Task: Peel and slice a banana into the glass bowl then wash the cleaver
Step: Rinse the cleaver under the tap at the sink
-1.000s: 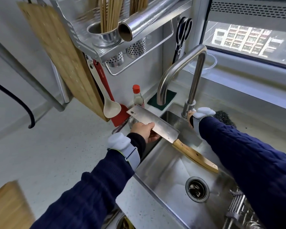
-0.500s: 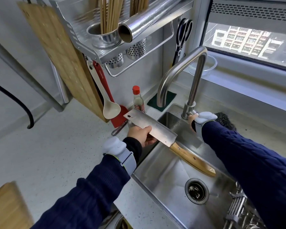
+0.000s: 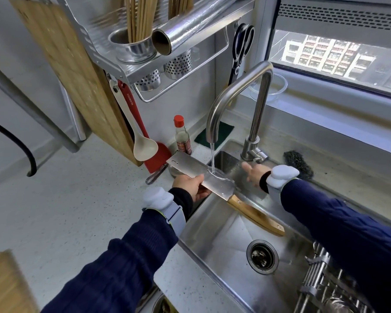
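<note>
My left hand [image 3: 193, 187] grips the steel blade of the cleaver [image 3: 203, 177] by its near edge and holds it flat over the sink [image 3: 226, 242]. Its wooden handle [image 3: 255, 215] points down to the right. A thin stream of water [image 3: 212, 157] runs from the tap [image 3: 237, 91] onto the blade. My right hand [image 3: 254, 173] hovers open just below the tap's lever [image 3: 256, 153], touching nothing. The glass bowl [image 3: 275, 86] stands on the window sill behind the tap.
A wall rack [image 3: 158, 53] holds chopsticks, a foil roll and hanging spoons. A bottle [image 3: 182, 137], a green sponge [image 3: 221, 132] and a black scourer [image 3: 298, 163] lie around the sink. A drain [image 3: 262, 256] and a dish rack [image 3: 325, 285] sit at the sink's right. A wooden board [image 3: 5, 285] is at bottom left.
Water now runs from the tap onto the blade. My right hand has come off the tap lever and opened. The cleaver stays in my left hand.
</note>
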A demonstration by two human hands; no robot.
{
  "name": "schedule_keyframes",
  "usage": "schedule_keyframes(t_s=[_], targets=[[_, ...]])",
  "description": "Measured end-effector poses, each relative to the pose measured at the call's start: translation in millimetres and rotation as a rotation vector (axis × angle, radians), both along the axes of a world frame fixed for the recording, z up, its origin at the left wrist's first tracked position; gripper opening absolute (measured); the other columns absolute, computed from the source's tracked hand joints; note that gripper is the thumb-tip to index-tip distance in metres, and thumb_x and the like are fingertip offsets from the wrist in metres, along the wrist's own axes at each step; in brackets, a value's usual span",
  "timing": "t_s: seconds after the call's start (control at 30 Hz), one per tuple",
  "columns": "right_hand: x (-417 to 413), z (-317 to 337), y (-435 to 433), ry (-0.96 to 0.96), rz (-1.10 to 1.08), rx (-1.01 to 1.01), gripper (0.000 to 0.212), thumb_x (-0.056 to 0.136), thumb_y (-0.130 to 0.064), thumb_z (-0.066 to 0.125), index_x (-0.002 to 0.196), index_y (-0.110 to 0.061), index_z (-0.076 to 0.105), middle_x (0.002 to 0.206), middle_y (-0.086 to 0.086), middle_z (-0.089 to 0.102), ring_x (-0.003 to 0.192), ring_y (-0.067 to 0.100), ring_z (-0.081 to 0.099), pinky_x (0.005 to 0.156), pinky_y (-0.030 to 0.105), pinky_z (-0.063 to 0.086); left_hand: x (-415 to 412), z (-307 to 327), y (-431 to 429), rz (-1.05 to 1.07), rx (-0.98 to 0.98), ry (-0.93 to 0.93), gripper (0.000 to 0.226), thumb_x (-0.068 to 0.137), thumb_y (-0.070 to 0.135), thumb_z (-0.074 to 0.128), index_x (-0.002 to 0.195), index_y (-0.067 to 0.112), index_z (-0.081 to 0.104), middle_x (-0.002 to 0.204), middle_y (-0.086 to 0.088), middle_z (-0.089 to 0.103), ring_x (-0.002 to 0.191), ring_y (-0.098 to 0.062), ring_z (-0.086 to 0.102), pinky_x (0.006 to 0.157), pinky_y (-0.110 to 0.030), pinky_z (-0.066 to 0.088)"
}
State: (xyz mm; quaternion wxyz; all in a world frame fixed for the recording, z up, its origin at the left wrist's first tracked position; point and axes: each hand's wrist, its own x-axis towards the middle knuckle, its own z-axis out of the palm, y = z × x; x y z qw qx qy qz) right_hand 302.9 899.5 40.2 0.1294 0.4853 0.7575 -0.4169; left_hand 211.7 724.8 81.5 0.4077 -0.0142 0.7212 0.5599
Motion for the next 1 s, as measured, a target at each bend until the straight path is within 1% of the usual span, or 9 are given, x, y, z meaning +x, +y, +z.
schedule_keyframes(t_s=[0.07, 0.23, 0.3, 0.4, 0.47, 0.63, 0.73, 0.9, 1.0], targets=[[11, 12, -19, -0.063, 0.048, -0.089, 0.059, 0.096, -0.057, 0.031, 0.066, -0.012, 0.052, 0.056, 0.002, 0.048, 0.045, 0.014, 0.042, 0.045, 0.021, 0.038, 2, -4, 4, 0.009, -0.001, -0.005, 0.022, 0.094, 0.010, 0.053, 0.073, 0.003, 0.050, 0.068, -0.010, 0.056, 0.044, -0.012, 0.058, 0.041, -0.017, 0.049], [30, 17, -49, 0.018, 0.247, -0.234, 0.059, 0.089, -0.064, 0.042, 0.065, -0.013, 0.062, 0.058, 0.001, 0.064, 0.055, 0.018, 0.060, 0.065, 0.029, 0.056, 8, -9, 18, 0.036, 0.011, -0.048, 0.017, 0.094, 0.010, 0.054, 0.082, -0.001, 0.053, 0.069, -0.011, 0.055, 0.041, -0.012, 0.058, 0.038, -0.018, 0.050], [38, 16, -51, 0.043, 0.311, -0.093, 0.049, 0.091, -0.054, 0.050, 0.060, -0.017, 0.056, 0.054, -0.004, 0.056, 0.049, 0.013, 0.051, 0.054, 0.022, 0.047, 9, -6, 22, -0.051, -0.033, -0.050, 0.019, 0.095, 0.016, 0.053, 0.088, -0.002, 0.052, 0.068, -0.010, 0.055, 0.043, -0.012, 0.057, 0.037, -0.017, 0.048], [45, 12, -45, 0.001, 0.401, 0.095, 0.051, 0.095, -0.047, 0.047, 0.056, -0.017, 0.035, 0.055, -0.004, 0.039, 0.049, 0.010, 0.035, 0.050, 0.021, 0.030, 6, 0, 20, -0.331, -0.210, 0.030, 0.036, 0.097, 0.029, 0.049, 0.068, 0.008, 0.050, 0.050, 0.000, 0.050, 0.024, -0.001, 0.039, 0.031, -0.010, 0.033], [50, 12, -42, -0.016, 0.422, 0.151, 0.052, 0.096, -0.045, 0.045, 0.056, -0.017, 0.027, 0.056, -0.002, 0.031, 0.051, 0.012, 0.029, 0.050, 0.023, 0.025, -4, 0, 23, -0.339, -0.165, 0.125, 0.032, 0.094, 0.019, 0.055, 0.064, 0.008, 0.052, 0.045, 0.001, 0.052, 0.025, 0.000, 0.038, 0.033, -0.009, 0.034], [61, 8, -41, -0.004, 0.419, 0.180, 0.053, 0.097, -0.044, 0.045, 0.056, -0.018, 0.023, 0.057, -0.002, 0.029, 0.051, 0.013, 0.027, 0.050, 0.023, 0.024, -13, 9, 37, -0.089, 0.226, 0.006, 0.017, 0.087, -0.010, 0.054, 0.074, 0.001, 0.054, 0.071, -0.011, 0.056, 0.037, -0.004, 0.055, 0.045, -0.012, 0.050], [63, 9, -42, 0.002, 0.424, 0.185, 0.053, 0.097, -0.044, 0.044, 0.057, -0.018, 0.022, 0.057, -0.002, 0.028, 0.050, 0.013, 0.026, 0.049, 0.023, 0.023, -14, 6, 46, -0.132, 0.145, 0.040, 0.018, 0.089, 0.007, 0.059, 0.072, 0.004, 0.056, 0.064, -0.006, 0.053, 0.031, -0.003, 0.043, 0.034, -0.011, 0.037], [66, 10, -42, -0.002, 0.424, 0.179, 0.049, 0.096, -0.045, 0.045, 0.059, -0.019, 0.025, 0.061, -0.002, 0.033, 0.056, 0.014, 0.032, 0.052, 0.023, 0.027, -18, -10, 49, -0.191, 0.031, 0.262, 0.020, 0.081, 0.000, 0.069, 0.070, 0.015, 0.059, 0.066, -0.001, 0.057, 0.054, -0.009, 0.049, 0.053, -0.016, 0.042], [67, 9, -43, -0.011, 0.413, 0.175, 0.047, 0.095, -0.048, 0.046, 0.061, -0.021, 0.028, 0.067, -0.001, 0.040, 0.066, 0.017, 0.039, 0.060, 0.028, 0.031, -17, -14, 47, -0.224, 0.052, 0.310, 0.020, 0.083, 0.000, 0.066, 0.070, 0.014, 0.059, 0.062, -0.001, 0.059, 0.043, -0.003, 0.053, 0.048, -0.013, 0.045]])
